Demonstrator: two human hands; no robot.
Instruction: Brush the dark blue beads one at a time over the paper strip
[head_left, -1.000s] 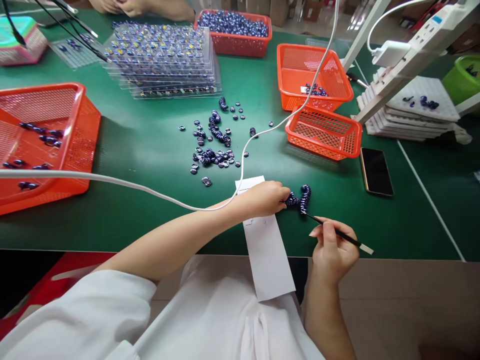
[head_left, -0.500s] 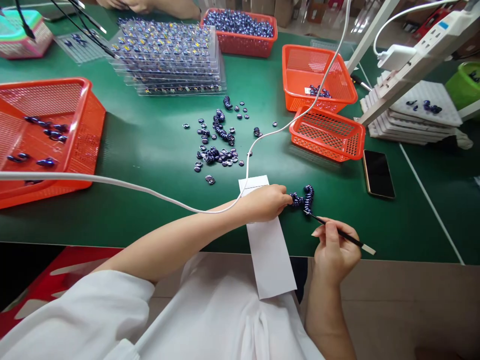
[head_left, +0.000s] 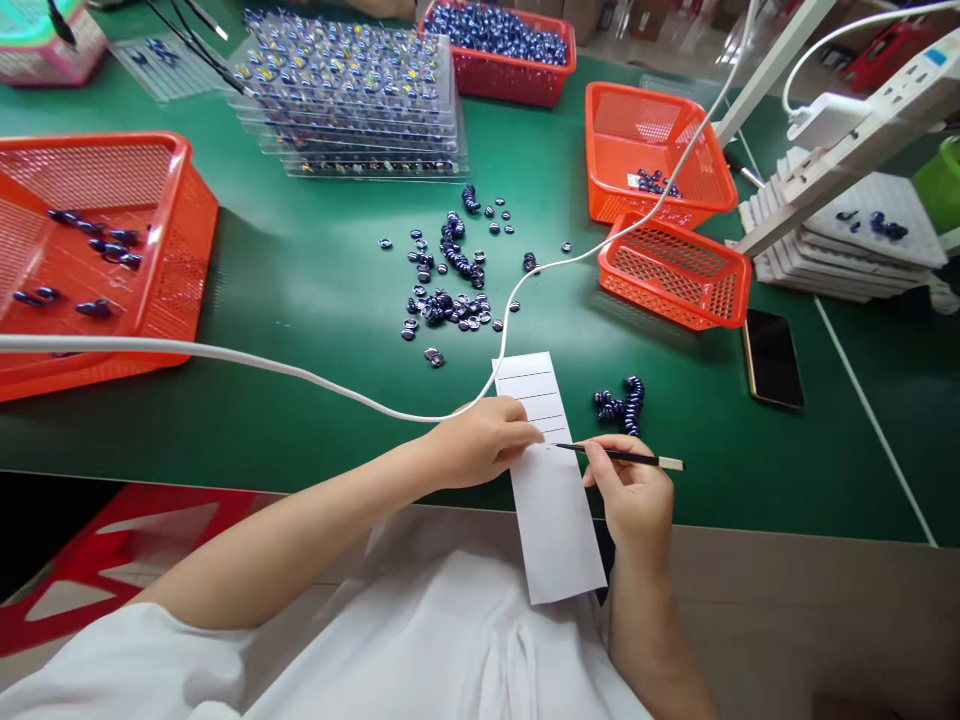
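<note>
A white paper strip (head_left: 556, 530) with printed lines near its top lies partly on the green table and hangs over the front edge. My left hand (head_left: 484, 440) rests over its left side, fingers pinched together; what they hold, if anything, is hidden. My right hand (head_left: 634, 490) grips slim black tweezers (head_left: 626, 456) with a pale end. Their fine tip points left and meets the paper close to my left fingertips. Just beyond my right hand, dark blue shiny ring-like pieces (head_left: 621, 406) lie in a joined cluster. More such pieces (head_left: 442, 308) are scattered farther back.
A white cable (head_left: 360, 402) crosses above the table and my left wrist. Orange baskets stand at left (head_left: 169, 250) and right (head_left: 675, 275). Behind are stacked clear trays (head_left: 375, 165) and a red basket (head_left: 517, 85) of blue pieces. A phone (head_left: 774, 360) lies right.
My left hand has moved left and down, off the blue cluster, onto the paper. My right hand has brought the tweezers left from the cluster to the paper. The view has shifted slightly.
</note>
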